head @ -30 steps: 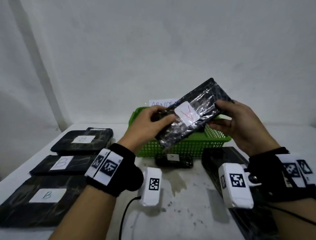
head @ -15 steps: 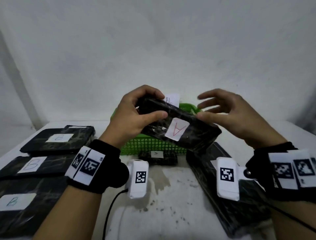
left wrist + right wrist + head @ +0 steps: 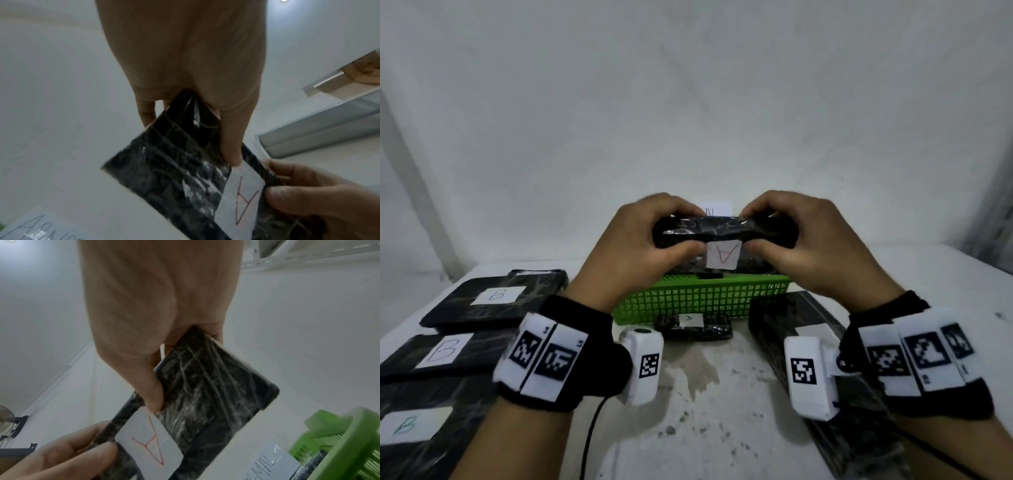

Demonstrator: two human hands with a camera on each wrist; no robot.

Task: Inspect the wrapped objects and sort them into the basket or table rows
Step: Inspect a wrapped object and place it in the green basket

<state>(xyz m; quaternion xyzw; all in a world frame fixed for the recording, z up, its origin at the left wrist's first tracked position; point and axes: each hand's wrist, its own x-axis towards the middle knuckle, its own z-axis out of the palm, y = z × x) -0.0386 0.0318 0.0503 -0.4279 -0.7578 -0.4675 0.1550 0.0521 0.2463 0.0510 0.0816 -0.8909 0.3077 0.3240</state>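
I have both hands up over the green basket (image 3: 702,301), my left hand (image 3: 640,246) and right hand (image 3: 801,246) each clamped on one end of the black wrapped packet (image 3: 722,228), thumbs on the near face and fingers curled over the far edge. It is a flat rectangular slab bound in glossy, wrinkled clear film, held level, with a white label (image 3: 722,262) carrying a red letter A between my thumbs.
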